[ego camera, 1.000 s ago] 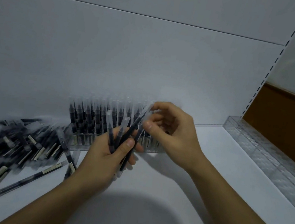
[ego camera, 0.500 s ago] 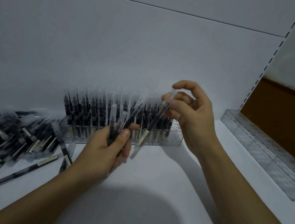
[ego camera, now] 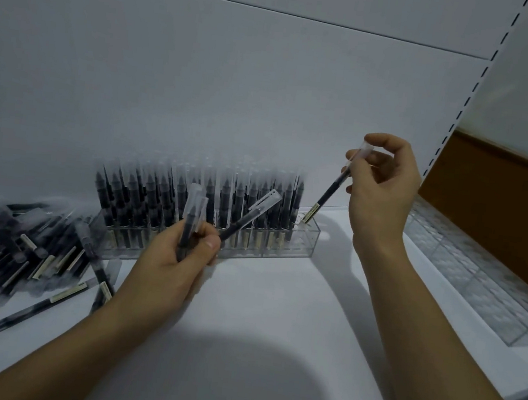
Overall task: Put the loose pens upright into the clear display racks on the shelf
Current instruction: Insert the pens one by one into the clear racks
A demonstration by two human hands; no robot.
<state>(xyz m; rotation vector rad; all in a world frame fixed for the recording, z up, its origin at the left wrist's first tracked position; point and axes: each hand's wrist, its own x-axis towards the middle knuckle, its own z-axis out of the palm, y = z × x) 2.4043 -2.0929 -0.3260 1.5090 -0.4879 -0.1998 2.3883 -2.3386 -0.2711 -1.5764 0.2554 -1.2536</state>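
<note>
A clear display rack [ego camera: 308, 242] stands against the shelf's back wall, packed with several upright black pens [ego camera: 223, 201]. My right hand [ego camera: 381, 187] pinches one black pen [ego camera: 331, 192] by its clear cap; the pen is tilted and its lower end sits at the rack's empty right end. My left hand [ego camera: 173, 262] grips a small bunch of pens [ego camera: 194, 221] in front of the rack, one of them slanting off to the right. A heap of loose pens [ego camera: 16, 254] lies on the shelf at the left.
A second, empty clear rack [ego camera: 477, 280] runs along the right side of the white shelf [ego camera: 275, 316]. A slotted shelf upright [ego camera: 476, 82] rises at the right, with a brown panel [ego camera: 502, 207] behind it.
My right hand drew one pen out of the bunch in my left hand, lifted it and carried it right to the rack's right end. My left hand stayed in front of the rack.
</note>
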